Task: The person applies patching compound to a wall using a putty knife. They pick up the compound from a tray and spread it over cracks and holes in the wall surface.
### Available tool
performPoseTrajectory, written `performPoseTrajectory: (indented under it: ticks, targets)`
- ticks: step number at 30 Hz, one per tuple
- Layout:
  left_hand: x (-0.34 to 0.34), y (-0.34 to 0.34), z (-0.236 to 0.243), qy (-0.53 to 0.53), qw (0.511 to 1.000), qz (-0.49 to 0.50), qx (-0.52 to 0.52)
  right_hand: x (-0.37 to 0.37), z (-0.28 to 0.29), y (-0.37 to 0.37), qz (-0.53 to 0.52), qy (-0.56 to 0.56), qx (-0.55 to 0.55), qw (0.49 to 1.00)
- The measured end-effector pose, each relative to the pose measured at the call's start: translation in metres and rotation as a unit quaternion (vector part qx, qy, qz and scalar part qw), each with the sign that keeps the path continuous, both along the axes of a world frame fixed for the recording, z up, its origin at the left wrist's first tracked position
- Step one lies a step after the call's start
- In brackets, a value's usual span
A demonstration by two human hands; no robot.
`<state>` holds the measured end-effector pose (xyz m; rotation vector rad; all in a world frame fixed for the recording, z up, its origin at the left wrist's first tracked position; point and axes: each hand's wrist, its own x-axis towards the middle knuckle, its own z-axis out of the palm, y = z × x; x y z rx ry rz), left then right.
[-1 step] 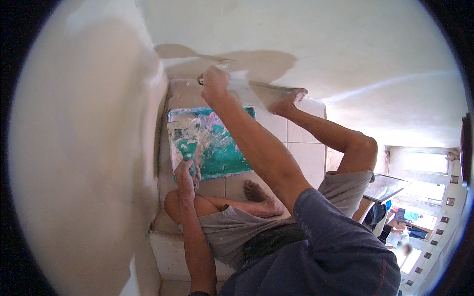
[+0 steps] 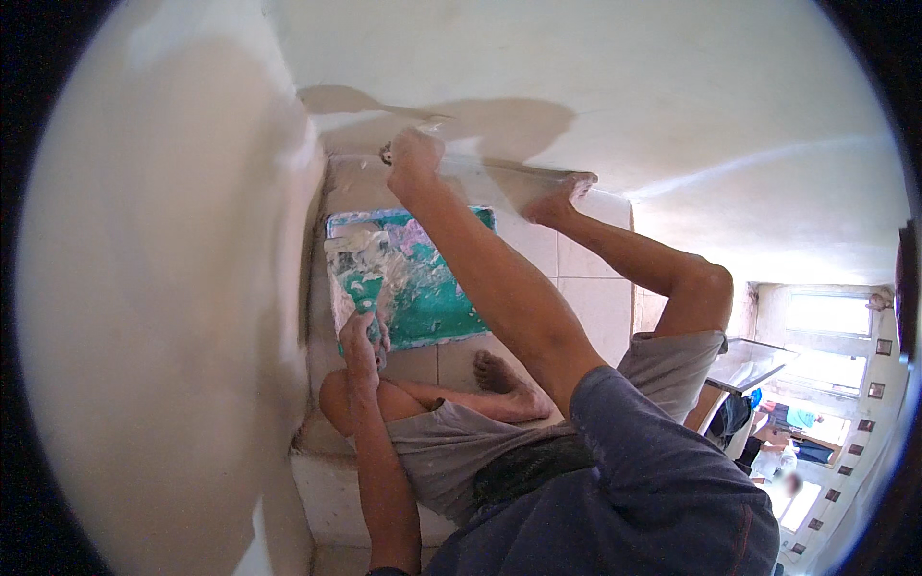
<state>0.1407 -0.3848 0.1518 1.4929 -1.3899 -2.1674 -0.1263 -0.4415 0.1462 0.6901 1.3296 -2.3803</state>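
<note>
My right hand [image 2: 413, 158] is stretched out to the wall, shut on the handle of a wide plastering blade [image 2: 504, 175] that lies flat against the pale wall surface [image 2: 624, 86]. My left hand [image 2: 360, 338] grips a smaller scraper [image 2: 353, 269] loaded with white plaster. It hovers over a green mixing board [image 2: 437, 293] smeared with white and pinkish plaster. The board lies on the tiled ledge between my bare legs.
A smooth plastered wall [image 2: 163, 288] fills the left side. One bare foot [image 2: 559, 197] presses against the wall base, and the other foot [image 2: 492, 370] rests on the white tiles [image 2: 591, 298]. At the far right is a bright room [image 2: 816, 346] with clutter.
</note>
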Motion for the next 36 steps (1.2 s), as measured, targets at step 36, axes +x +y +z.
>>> performPoseTrajectory:
  ticks: [36]
  targets:
    - [-0.008, 0.001, -0.012, 0.008, 0.999, -0.001, 0.034, 0.026, -0.015, 0.035, 0.086, 0.096, 0.042, 0.991]
